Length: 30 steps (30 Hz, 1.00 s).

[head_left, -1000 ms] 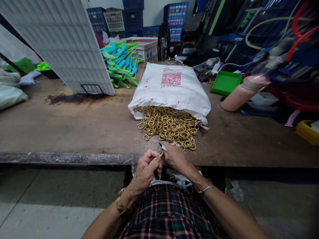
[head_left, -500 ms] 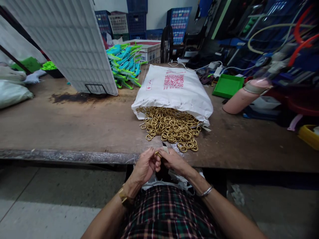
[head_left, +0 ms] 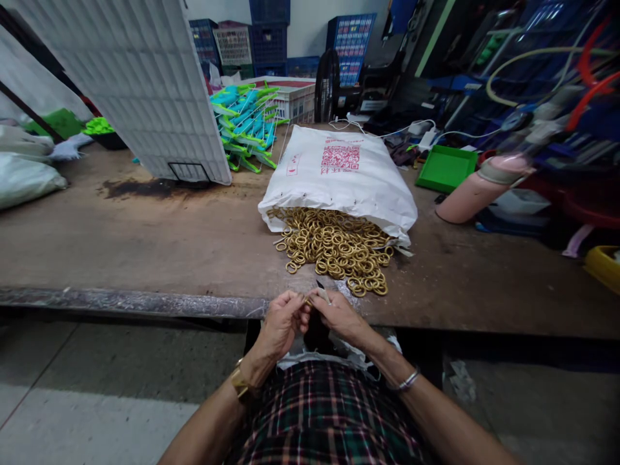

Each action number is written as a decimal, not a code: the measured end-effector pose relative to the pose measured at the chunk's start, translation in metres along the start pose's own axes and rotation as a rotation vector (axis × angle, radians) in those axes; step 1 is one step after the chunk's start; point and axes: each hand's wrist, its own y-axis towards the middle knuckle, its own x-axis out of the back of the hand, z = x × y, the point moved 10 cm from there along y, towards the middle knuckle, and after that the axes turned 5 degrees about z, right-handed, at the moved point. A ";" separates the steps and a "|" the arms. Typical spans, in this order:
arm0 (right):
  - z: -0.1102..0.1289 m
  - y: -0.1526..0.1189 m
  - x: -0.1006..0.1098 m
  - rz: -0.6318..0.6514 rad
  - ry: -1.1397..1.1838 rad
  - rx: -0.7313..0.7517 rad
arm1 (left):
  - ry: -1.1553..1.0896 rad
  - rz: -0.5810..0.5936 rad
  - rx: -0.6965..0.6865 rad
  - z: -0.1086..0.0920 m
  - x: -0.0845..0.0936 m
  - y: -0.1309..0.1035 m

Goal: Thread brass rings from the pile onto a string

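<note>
Just in front of the table's near edge, my left hand (head_left: 282, 323) pinches a small brass-coloured ring (head_left: 307, 300) between thumb and fingers. Close against it, my right hand (head_left: 343, 318) is closed around a small knife (head_left: 324, 294) with a pale handle and a dark tip pointing up and away. The blade's contact with the ring is too small to make out. Beyond both hands lies a heap of similar rings (head_left: 339, 253), spilling from the mouth of a white sack (head_left: 300, 184) printed with a red code.
The brown table (head_left: 145, 252) holds a white ribbed panel (head_left: 159, 97) on a wire stand at left. Teal and green plastic pieces (head_left: 247, 126) are stacked behind. To the right are a green tray (head_left: 446, 168) and a leaning pink bottle (head_left: 477, 194). A fan (head_left: 328, 84) stands further back.
The view has shifted slightly, so the table's contents appear a little further right. My hands stay together at the table edge, with the ring less visible between the fingers.
</note>
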 end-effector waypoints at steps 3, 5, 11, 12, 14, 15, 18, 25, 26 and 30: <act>-0.011 0.000 -0.010 0.104 0.103 -0.083 | 0.044 -0.006 -0.016 -0.001 0.001 -0.001; -0.012 0.001 -0.010 0.090 0.123 -0.091 | 0.068 0.006 -0.025 -0.001 0.000 -0.001; 0.006 0.000 0.009 -0.086 -0.070 0.064 | 0.057 0.007 -0.009 0.003 0.003 -0.002; 0.012 -0.001 0.011 -0.116 -0.134 0.113 | 0.048 0.000 -0.003 0.004 0.005 -0.002; 0.023 -0.004 0.013 -0.145 -0.252 0.205 | 0.033 0.006 0.014 0.005 0.004 -0.001; 0.026 -0.005 0.012 -0.147 -0.296 0.239 | 0.031 0.019 0.022 0.006 0.003 -0.001; 0.029 -0.006 0.011 -0.153 -0.350 0.271 | 0.050 0.055 0.027 0.006 -0.002 0.000; 0.015 -0.003 0.013 -0.163 -0.228 0.108 | 0.330 -0.063 -0.100 -0.009 0.004 0.000; 0.009 -0.002 0.011 -0.138 -0.160 0.051 | 0.378 -0.083 -0.120 -0.012 0.004 -0.001; -0.020 0.000 -0.003 -0.042 0.186 -0.151 | 0.485 -0.101 -0.164 -0.020 0.000 -0.003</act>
